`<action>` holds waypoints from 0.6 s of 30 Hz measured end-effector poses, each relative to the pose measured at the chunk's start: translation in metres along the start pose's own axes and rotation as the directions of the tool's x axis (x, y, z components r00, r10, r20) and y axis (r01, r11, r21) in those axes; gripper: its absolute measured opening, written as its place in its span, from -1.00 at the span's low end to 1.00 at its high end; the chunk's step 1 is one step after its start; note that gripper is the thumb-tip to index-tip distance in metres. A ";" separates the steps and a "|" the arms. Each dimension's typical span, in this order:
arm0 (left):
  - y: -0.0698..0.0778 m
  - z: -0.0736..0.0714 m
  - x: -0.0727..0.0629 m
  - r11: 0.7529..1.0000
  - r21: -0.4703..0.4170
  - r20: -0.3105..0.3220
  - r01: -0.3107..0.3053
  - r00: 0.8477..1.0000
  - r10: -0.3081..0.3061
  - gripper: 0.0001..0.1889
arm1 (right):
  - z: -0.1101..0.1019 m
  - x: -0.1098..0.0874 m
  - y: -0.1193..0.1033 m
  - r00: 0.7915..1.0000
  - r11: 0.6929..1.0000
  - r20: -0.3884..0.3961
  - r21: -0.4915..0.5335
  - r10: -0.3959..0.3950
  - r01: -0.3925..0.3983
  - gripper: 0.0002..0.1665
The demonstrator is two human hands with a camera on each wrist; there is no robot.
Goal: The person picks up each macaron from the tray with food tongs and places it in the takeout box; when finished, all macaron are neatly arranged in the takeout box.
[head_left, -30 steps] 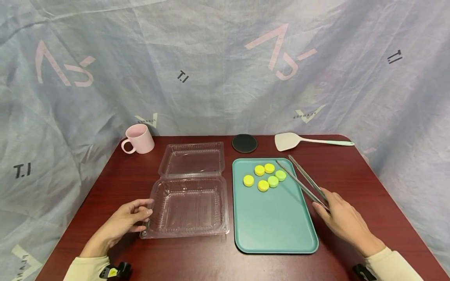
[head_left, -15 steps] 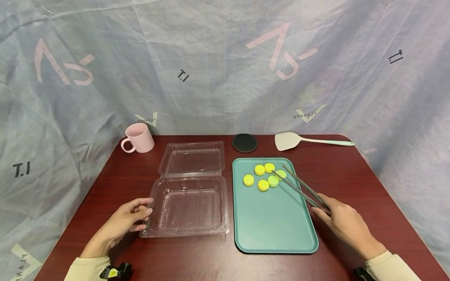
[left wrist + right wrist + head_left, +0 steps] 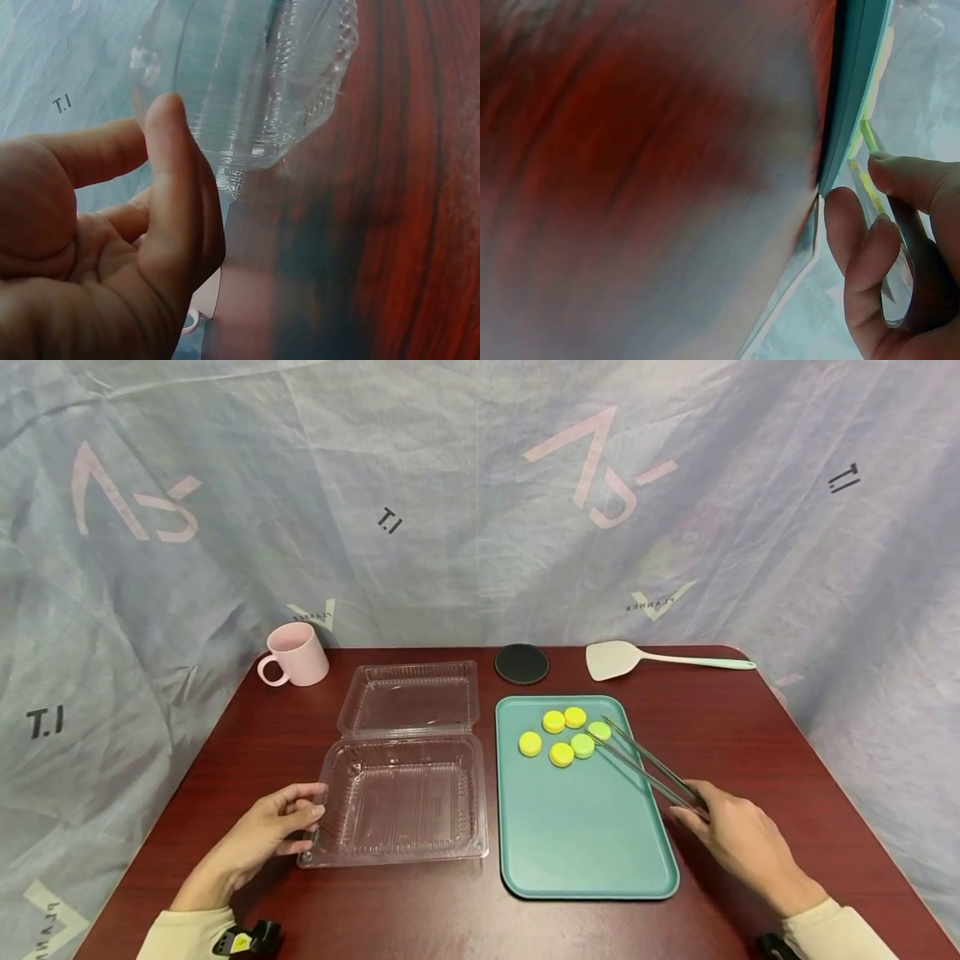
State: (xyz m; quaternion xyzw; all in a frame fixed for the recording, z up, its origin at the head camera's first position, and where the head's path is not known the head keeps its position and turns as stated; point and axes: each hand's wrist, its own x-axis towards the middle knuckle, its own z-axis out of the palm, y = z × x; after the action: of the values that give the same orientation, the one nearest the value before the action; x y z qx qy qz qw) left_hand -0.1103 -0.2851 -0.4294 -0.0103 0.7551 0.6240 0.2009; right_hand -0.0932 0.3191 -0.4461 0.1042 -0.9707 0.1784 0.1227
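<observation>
My left hand (image 3: 273, 827) pinches the left rim of a clear plastic clamshell container (image 3: 408, 797), which lies with its lid folded back. The left wrist view shows thumb and fingertips right at the rim of the container (image 3: 247, 112). My right hand (image 3: 738, 839) holds metal tongs (image 3: 652, 768) over the right side of a teal tray (image 3: 588, 835). The tongs' spread tips are on either side of the rear green macaron (image 3: 598, 732). Another green macaron (image 3: 582, 745) sits against it. Several yellow macarons (image 3: 561, 754) lie to the left and behind.
A pink mug (image 3: 297, 656) stands at the back left of the dark red table (image 3: 420, 910). Behind the tray lie a round black coaster (image 3: 522, 663) and a white spatula (image 3: 615, 660) with a mint handle. A grey printed cloth (image 3: 450, 527) hangs behind the table.
The tongs have moved left and down, from beside the green macarons to around the rear one. The left hand, the container and the macarons stay where they were.
</observation>
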 end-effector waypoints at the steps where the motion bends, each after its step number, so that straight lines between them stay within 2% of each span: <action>1: 0.000 0.000 0.000 1.000 -0.001 0.002 -0.001 1.000 0.001 -0.40 | 0.000 0.000 0.000 1.000 1.000 0.004 0.002 0.003 -0.003 -0.60; 8: 0.001 0.001 -0.001 1.000 -0.013 0.000 0.001 1.000 -0.001 -0.40 | 0.003 -0.002 0.003 1.000 1.000 -0.020 0.024 0.009 -0.009 -0.57; 14: 0.002 0.002 -0.001 1.000 -0.010 -0.011 0.009 1.000 -0.009 -0.41 | 0.000 -0.001 0.003 0.995 0.996 0.047 0.037 0.083 -0.085 -0.57; 18: 0.002 0.002 -0.001 1.000 -0.007 -0.009 0.009 1.000 -0.009 -0.41 | -0.001 -0.001 0.004 0.997 0.998 0.046 0.006 0.070 -0.070 -0.55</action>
State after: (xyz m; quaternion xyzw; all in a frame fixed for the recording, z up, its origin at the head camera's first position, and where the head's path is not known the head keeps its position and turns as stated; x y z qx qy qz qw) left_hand -0.1092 -0.2828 -0.4276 -0.0170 0.7536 0.6258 0.2004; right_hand -0.0930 0.3237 -0.4467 0.0747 -0.9757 0.1836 0.0937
